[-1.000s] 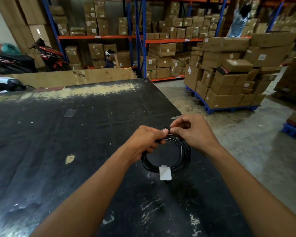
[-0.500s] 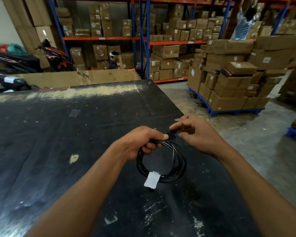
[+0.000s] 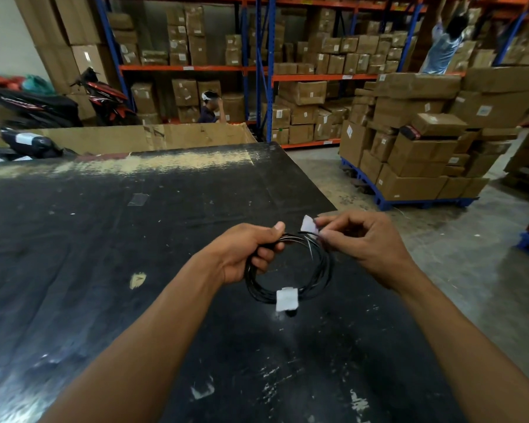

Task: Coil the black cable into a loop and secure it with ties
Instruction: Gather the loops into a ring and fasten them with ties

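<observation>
The black cable (image 3: 319, 271) is wound into a round loop and held just above the black table (image 3: 104, 239). My left hand (image 3: 251, 251) grips the loop's upper left side in a closed fist. A white tie (image 3: 286, 299) is wrapped around the bottom of the loop. My right hand (image 3: 361, 242) pinches a second white tie (image 3: 308, 225) at the loop's top right, between thumb and fingertips. One end of this tie sticks up free.
The table's right edge runs close beside my right arm, with concrete floor (image 3: 440, 254) beyond. A pallet of cardboard boxes (image 3: 425, 141) stands at the right. Shelving with boxes, parked motorbikes (image 3: 37, 105) and two persons (image 3: 209, 109) are in the background.
My right hand has brought a white tie up to the top of the loop, where before it pinched only the cable. The loop has stayed in my left hand.
</observation>
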Motion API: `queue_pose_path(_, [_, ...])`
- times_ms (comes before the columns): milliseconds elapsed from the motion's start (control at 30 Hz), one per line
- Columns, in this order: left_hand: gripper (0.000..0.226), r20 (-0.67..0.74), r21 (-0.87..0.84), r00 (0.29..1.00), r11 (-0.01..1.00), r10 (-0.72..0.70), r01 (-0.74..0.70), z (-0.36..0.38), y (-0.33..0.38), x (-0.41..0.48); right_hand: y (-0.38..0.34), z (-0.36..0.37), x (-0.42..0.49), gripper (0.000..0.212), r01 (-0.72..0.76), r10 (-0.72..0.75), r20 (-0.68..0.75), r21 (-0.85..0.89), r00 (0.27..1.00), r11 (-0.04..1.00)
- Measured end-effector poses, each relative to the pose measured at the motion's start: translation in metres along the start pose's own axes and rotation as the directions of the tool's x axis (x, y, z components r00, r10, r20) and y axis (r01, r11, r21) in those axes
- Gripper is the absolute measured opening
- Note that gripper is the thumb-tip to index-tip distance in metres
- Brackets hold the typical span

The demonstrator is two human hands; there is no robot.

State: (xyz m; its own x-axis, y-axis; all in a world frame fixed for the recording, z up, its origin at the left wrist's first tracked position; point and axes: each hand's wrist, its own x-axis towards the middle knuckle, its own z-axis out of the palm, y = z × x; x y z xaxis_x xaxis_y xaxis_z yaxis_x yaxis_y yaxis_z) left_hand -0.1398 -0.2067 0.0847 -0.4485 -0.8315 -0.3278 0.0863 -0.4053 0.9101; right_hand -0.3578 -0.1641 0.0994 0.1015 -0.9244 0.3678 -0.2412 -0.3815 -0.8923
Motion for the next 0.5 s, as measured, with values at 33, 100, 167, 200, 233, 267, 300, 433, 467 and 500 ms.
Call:
queue_pose_path(33, [0.024,-0.051,-0.001,0.999,1.0,0.009,-0.009,0.0,-0.001,0.001,-0.001,0.001,0.001,0.003,0.001,-0.001,-0.051,-0.01,0.999,1.0])
queue_pose_path(100, [0.026,-0.149,-0.016,0.988,0.999,0.034,-0.037,0.001,-0.001,0.004,-0.003,0.001,0.002,0.006,0.061,-0.084,-0.127,-0.175,0.988,0.983])
queue_pose_path(167, [0.025,-0.238,-0.014,0.968,0.996,0.077,-0.083,0.006,0.0,0.007,-0.005,0.005,0.001,0.007,0.161,-0.222,-0.135,-0.36,0.966,0.919])
queue_pose_path(200, [0.024,-0.278,-0.002,0.955,0.994,0.106,-0.111,0.009,0.001,0.008,-0.007,0.007,0.0,0.007,0.216,-0.286,-0.115,-0.413,0.951,0.885])
queue_pose_path(233, [0.023,-0.312,0.008,0.941,0.99,0.134,-0.139,0.012,0.002,0.009,-0.008,0.01,-0.001,0.008,0.271,-0.34,-0.077,-0.45,0.937,0.851])
queue_pose_path(267, [0.021,-0.34,0.009,0.927,0.986,0.157,-0.164,0.014,0.002,0.01,-0.008,0.013,-0.002,0.01,0.32,-0.379,-0.023,-0.488,0.925,0.812])
queue_pose_path(300, [0.02,-0.36,-0.002,0.917,0.983,0.169,-0.183,0.017,0.003,0.01,-0.007,0.017,-0.003,0.011,0.36,-0.4,0.044,-0.533,0.915,0.766])
queue_pose_path(433, [0.021,-0.371,-0.044,0.915,0.981,0.158,-0.187,0.024,0.009,0.008,0.002,0.028,-0.005,0.012,0.414,-0.346,0.239,-0.653,0.907,0.634])
queue_pose_path(467, [0.023,-0.361,-0.036,0.919,0.983,0.157,-0.182,0.026,0.01,0.007,0.003,0.03,-0.004,0.012,0.42,-0.343,0.253,-0.667,0.904,0.615])
queue_pose_path(500, [0.024,-0.352,-0.02,0.922,0.984,0.159,-0.177,0.027,0.01,0.006,0.004,0.03,-0.003,0.011,0.423,-0.349,0.253,-0.677,0.902,0.602])
